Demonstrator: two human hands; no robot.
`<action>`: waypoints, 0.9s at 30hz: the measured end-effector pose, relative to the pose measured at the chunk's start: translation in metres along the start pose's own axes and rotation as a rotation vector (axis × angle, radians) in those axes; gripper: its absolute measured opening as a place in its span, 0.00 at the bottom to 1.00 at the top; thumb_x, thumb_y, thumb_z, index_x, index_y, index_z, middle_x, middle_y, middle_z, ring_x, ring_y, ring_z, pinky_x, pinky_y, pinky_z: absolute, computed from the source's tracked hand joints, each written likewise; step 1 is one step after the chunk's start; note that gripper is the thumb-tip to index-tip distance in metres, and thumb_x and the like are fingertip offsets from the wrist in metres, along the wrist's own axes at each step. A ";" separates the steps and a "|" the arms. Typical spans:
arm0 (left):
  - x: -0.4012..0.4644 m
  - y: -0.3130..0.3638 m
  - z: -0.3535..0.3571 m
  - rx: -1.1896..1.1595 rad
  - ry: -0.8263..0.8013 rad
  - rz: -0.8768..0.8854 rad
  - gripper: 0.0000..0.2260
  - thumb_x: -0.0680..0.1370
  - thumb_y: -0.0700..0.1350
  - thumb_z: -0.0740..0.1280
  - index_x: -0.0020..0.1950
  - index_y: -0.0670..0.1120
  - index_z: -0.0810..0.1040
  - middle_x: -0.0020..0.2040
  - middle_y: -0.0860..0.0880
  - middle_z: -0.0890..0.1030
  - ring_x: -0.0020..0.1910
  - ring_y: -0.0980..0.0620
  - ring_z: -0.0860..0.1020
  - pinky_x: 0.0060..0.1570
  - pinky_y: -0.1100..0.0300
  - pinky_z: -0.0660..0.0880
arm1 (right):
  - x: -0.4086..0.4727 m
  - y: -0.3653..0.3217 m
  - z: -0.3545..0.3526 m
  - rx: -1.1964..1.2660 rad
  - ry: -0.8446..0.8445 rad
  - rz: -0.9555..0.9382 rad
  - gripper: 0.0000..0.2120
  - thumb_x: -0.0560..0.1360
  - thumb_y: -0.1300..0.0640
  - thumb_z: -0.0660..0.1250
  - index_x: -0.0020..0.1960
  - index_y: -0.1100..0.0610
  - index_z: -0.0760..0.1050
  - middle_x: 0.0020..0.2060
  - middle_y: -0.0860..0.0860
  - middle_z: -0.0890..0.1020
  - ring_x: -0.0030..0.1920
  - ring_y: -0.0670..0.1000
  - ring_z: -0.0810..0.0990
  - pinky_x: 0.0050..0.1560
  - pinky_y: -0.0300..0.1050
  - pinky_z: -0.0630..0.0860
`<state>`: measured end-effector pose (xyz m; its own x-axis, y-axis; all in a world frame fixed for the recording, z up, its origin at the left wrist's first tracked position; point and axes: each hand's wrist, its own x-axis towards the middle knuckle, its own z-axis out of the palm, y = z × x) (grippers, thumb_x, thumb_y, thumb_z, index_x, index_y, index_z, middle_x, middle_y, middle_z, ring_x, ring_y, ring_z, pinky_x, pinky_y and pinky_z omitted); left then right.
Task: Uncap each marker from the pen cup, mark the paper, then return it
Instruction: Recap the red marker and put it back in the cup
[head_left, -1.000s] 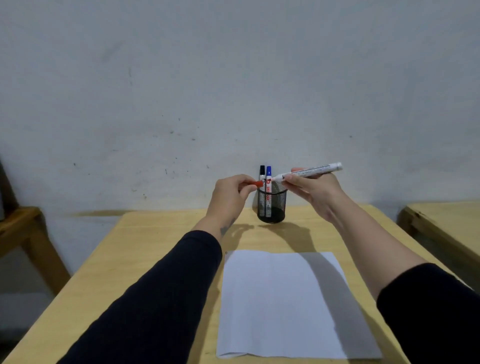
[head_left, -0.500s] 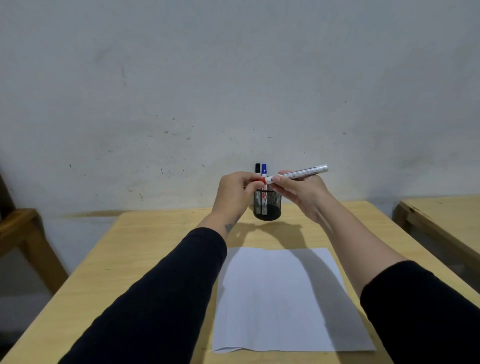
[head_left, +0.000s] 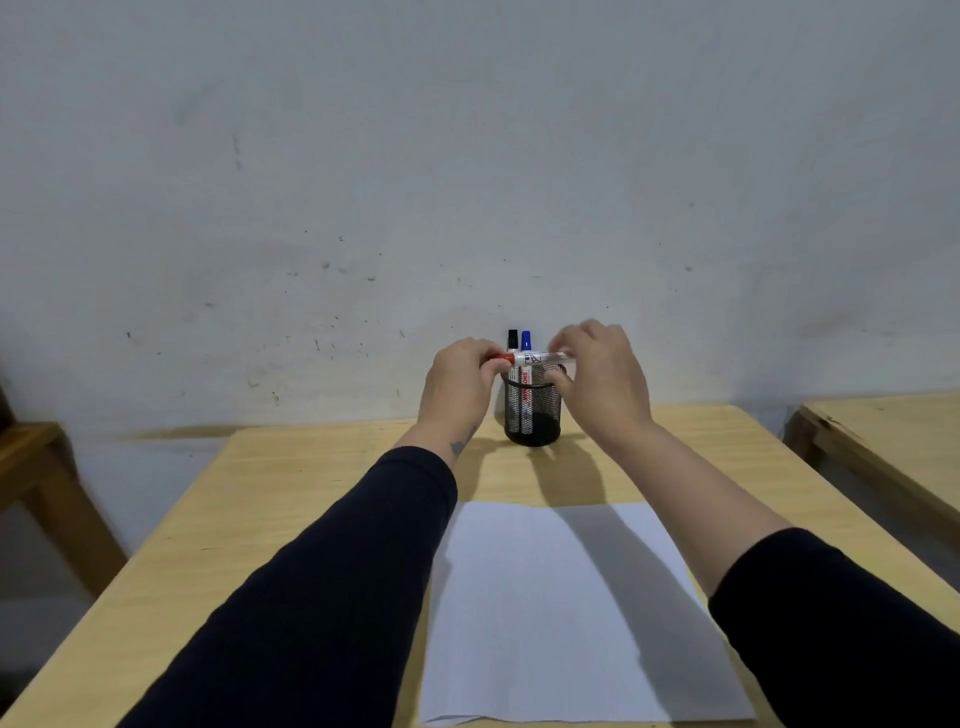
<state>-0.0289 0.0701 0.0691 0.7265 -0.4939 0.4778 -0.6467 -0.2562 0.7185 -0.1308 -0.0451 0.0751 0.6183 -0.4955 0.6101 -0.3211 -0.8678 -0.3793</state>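
A white marker (head_left: 537, 358) with a red cap (head_left: 500, 358) lies level in the air, just above the black mesh pen cup (head_left: 534, 410). My left hand (head_left: 460, 382) pinches the red cap end. My right hand (head_left: 600, 382) grips the white barrel from above. The cap sits on the marker's tip. Inside the cup stand a black-capped marker (head_left: 513, 340) and a blue-capped marker (head_left: 526, 340), upright. A white sheet of paper (head_left: 566, 613) lies flat on the table, nearer to me than the cup.
The light wooden table (head_left: 291, 519) reaches back to a grey-white wall (head_left: 467, 182). A second wooden table (head_left: 883, 431) stands at the right. Part of a wooden chair or bench (head_left: 36, 467) shows at the left.
My hands came together: the red cap, held apart in my left hand a second ago, now sits on the marker tip. The marker turned level and dropped closer to the cup.
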 end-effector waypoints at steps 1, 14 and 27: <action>0.001 0.002 0.002 -0.005 -0.017 0.017 0.06 0.78 0.41 0.67 0.50 0.44 0.83 0.48 0.48 0.83 0.49 0.50 0.79 0.54 0.54 0.76 | 0.003 0.002 0.003 -0.084 0.031 -0.102 0.09 0.73 0.58 0.69 0.53 0.53 0.80 0.51 0.51 0.80 0.54 0.57 0.75 0.47 0.50 0.72; 0.015 -0.049 0.065 -0.063 -0.063 -0.224 0.41 0.70 0.52 0.75 0.76 0.44 0.58 0.74 0.47 0.66 0.73 0.50 0.65 0.71 0.51 0.66 | 0.089 0.000 0.033 0.272 -0.087 0.162 0.12 0.74 0.59 0.70 0.57 0.59 0.79 0.47 0.55 0.84 0.44 0.54 0.82 0.46 0.43 0.76; 0.023 -0.080 0.107 -0.233 -0.098 -0.216 0.31 0.65 0.52 0.78 0.65 0.54 0.70 0.57 0.55 0.79 0.57 0.54 0.78 0.57 0.49 0.77 | 0.099 0.020 0.088 -0.049 -0.368 0.346 0.17 0.74 0.67 0.63 0.30 0.57 0.60 0.38 0.55 0.73 0.41 0.55 0.73 0.40 0.43 0.68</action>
<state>0.0147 -0.0098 -0.0320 0.8079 -0.5296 0.2584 -0.4011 -0.1730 0.8996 -0.0132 -0.1076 0.0667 0.6789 -0.7154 0.1653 -0.5798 -0.6605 -0.4771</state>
